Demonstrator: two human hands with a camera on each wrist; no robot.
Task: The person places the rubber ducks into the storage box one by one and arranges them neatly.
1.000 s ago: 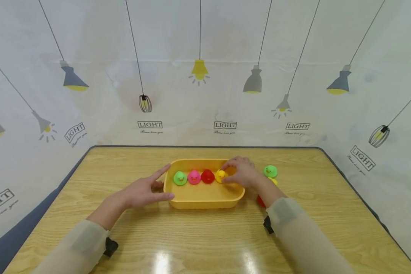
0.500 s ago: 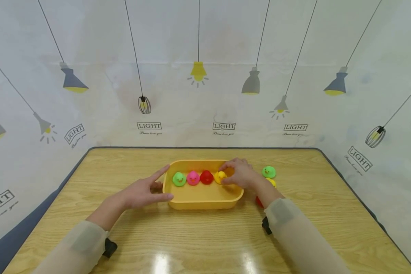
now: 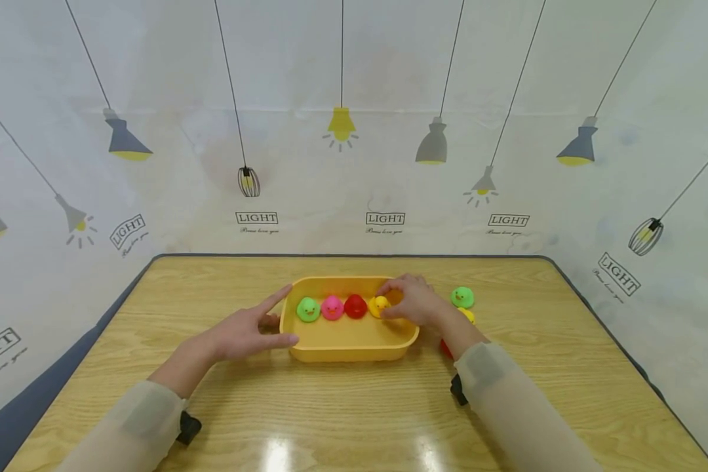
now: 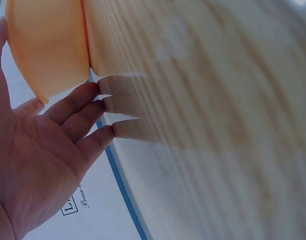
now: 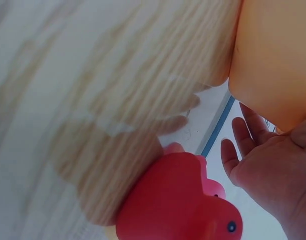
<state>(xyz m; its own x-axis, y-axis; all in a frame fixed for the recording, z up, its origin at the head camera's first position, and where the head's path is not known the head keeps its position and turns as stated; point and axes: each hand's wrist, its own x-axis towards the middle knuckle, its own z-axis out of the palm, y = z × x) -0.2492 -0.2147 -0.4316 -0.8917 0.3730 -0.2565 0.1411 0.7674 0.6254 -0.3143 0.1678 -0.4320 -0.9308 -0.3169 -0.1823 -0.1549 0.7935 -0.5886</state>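
The right hand point(image 3: 413, 301) pinches a yellow duck point(image 3: 379, 305) facing the near side of a tray point(image 3: 351, 339) lying lengthwise left to right, the left hand point(image 3: 244, 333) spread against its end.

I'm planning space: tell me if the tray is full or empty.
Partly filled: four ducks sit in a row in the tray, its near part bare.

Orangey-yellow tray point(image 3: 349, 354) is sitting flat, long sides running left-right. Far half's got a row going, from the left: green duck point(image 3: 309, 310), pink duck point(image 3: 332, 308), red duck point(image 3: 355, 307), then a yellow duck point(image 3: 379, 304), pinched, facing near.
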